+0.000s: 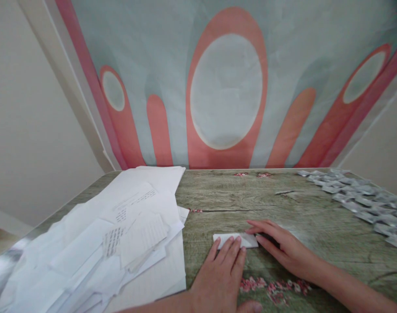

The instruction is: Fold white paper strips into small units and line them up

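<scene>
A small white strip of folded paper (251,241) lies flat on the wooden-patterned table in front of me. My left hand (223,271) rests palm down across it, its fingers stretched out and slightly spread over the strip's left and middle part. At the strip's right end is my right hand (285,250), with outstretched fingers parted around the corner and touching or nearly touching the edge. Its fingers do not look closed on the paper. The part of the strip beneath my left fingers is hidden.
A big heap of loose white sheets (146,176), some with print, covers the table's left side. Rows of folded paper pieces (364,200) lie along the right side. Behind the grey-green table (218,191) stands a blue and coral patterned backdrop (227,158).
</scene>
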`<action>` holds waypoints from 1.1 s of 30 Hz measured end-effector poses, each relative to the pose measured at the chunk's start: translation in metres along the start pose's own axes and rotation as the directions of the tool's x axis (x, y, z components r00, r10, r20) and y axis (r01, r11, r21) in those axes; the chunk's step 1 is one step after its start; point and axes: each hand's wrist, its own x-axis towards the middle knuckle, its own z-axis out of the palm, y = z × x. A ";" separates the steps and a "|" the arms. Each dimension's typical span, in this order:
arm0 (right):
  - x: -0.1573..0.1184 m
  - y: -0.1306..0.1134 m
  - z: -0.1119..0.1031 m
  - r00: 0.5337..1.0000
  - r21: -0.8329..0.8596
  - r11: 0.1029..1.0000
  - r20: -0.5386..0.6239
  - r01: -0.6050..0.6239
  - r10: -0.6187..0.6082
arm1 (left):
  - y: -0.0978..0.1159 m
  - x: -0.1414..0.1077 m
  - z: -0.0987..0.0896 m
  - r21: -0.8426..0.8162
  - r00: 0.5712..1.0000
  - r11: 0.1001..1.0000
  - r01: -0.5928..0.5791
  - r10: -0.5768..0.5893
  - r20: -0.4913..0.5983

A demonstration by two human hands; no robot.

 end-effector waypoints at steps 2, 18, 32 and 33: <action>0.000 0.001 -0.001 1.000 -0.009 1.000 -0.007 -0.006 0.006 | 0.001 0.000 -0.001 -0.017 1.000 1.000 0.008 -0.008 0.003; 0.004 -0.011 0.004 0.999 -0.080 0.997 -0.049 -0.004 0.000 | 0.004 -0.001 -0.005 -0.025 0.999 0.999 0.040 -0.040 0.004; 0.005 -0.013 0.004 1.000 -0.166 0.986 -0.015 -0.019 0.017 | 0.001 -0.001 0.001 0.050 0.999 0.998 0.043 -0.044 0.005; 0.005 -0.013 0.004 1.000 -0.168 0.986 -0.016 -0.019 0.017 | 0.001 -0.002 0.001 0.050 0.999 0.998 0.043 -0.043 0.007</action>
